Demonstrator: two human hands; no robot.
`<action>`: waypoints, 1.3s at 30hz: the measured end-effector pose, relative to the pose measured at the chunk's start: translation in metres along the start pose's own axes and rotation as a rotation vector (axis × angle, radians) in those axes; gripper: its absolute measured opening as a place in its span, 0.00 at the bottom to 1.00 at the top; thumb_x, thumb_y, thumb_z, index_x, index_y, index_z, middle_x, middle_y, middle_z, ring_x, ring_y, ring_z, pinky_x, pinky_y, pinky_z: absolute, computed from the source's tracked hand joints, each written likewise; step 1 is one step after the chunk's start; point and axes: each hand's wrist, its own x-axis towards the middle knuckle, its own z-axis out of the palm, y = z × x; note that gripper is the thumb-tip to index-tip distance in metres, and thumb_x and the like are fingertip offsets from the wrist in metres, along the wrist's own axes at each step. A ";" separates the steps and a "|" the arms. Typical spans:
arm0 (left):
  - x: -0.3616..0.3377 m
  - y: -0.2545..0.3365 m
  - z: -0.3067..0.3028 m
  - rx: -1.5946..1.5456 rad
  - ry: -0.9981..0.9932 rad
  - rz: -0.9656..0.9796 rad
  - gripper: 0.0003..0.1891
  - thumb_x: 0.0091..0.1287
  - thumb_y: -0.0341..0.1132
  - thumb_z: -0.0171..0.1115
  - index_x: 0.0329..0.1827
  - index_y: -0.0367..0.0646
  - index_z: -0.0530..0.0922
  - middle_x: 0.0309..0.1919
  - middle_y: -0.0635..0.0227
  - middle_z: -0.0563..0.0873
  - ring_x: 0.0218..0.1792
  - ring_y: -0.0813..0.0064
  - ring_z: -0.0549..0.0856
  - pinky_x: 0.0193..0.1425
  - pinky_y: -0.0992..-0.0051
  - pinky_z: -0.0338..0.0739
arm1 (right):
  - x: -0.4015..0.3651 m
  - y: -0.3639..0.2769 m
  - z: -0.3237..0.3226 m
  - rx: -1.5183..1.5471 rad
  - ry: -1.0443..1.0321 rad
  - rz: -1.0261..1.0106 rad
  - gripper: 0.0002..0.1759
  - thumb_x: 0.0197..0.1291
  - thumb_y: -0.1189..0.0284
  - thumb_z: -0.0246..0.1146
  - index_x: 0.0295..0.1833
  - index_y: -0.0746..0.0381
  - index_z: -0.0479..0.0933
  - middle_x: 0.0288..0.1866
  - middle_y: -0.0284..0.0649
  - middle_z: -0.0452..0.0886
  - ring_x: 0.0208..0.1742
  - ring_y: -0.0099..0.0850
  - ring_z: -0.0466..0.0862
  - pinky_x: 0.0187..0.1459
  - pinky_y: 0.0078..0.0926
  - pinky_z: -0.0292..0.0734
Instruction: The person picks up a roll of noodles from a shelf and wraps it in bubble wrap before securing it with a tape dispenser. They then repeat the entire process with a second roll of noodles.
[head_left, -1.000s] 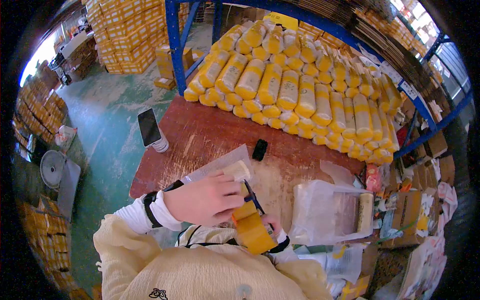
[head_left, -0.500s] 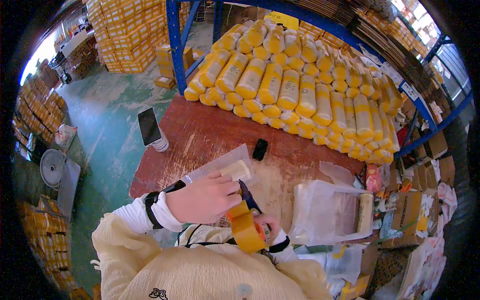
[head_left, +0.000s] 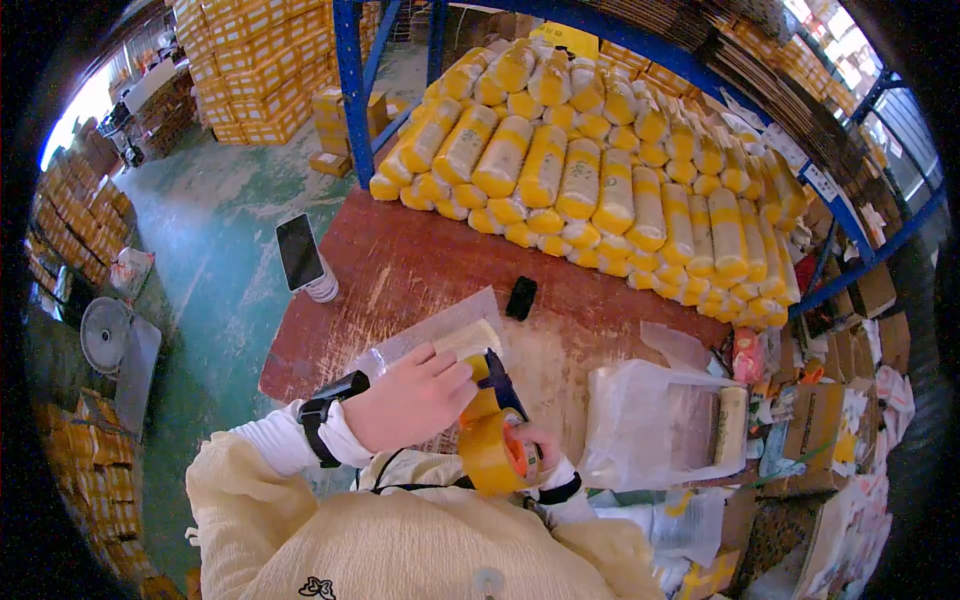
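Observation:
My right hand [head_left: 538,446] is closed round the handle of a tape dispenser [head_left: 503,387], which carries a large roll of yellow tape [head_left: 490,458]. Its dark blue head points up and to the left, with yellow tape beside it. Just left of the dispenser, my left hand [head_left: 412,396] lies palm down with bent fingers over the near end of a clear plastic sleeve [head_left: 455,322]. A pale roll [head_left: 478,338] shows inside the sleeve, partly covered by my fingers. Whether my left fingers grip anything is hidden.
Yellow-taped rolls [head_left: 580,180] are stacked at the table's back. A black object [head_left: 520,298] lies mid-table. A phone [head_left: 299,252] stands on a white holder [head_left: 322,285] at the left edge. Clear bags [head_left: 650,425] and another roll [head_left: 731,425] lie at right. Blue posts [head_left: 350,90] frame the table.
The dispenser has tilted more upright, its head rising and its tape roll moving slightly up. My left hand has shifted slightly right and down, its fingers flatter.

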 end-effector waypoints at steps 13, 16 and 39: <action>-0.008 0.009 0.016 -0.503 0.283 -0.332 0.09 0.52 0.32 0.64 0.33 0.42 0.75 0.32 0.61 0.76 0.34 0.60 0.77 0.38 0.67 0.73 | 0.003 -0.037 0.018 0.053 0.156 0.375 0.12 0.51 0.67 0.58 0.34 0.65 0.80 0.38 0.38 0.81 0.37 0.27 0.79 0.44 0.25 0.73; -0.009 0.006 0.022 -0.482 0.332 -0.270 0.06 0.54 0.31 0.63 0.33 0.41 0.76 0.31 0.61 0.76 0.33 0.60 0.77 0.38 0.67 0.73 | 0.000 -0.029 0.011 0.038 0.095 0.357 0.12 0.51 0.67 0.58 0.35 0.65 0.80 0.39 0.38 0.81 0.37 0.27 0.79 0.44 0.26 0.73; -0.008 0.086 0.047 -1.736 0.438 -0.663 0.55 0.43 0.31 0.75 0.68 0.38 0.41 0.62 0.63 0.59 0.63 0.71 0.60 0.65 0.69 0.58 | 0.034 -0.054 0.057 0.988 -0.005 0.375 0.22 0.61 0.63 0.54 0.59 0.60 0.65 0.51 0.43 0.76 0.53 0.34 0.76 0.54 0.30 0.71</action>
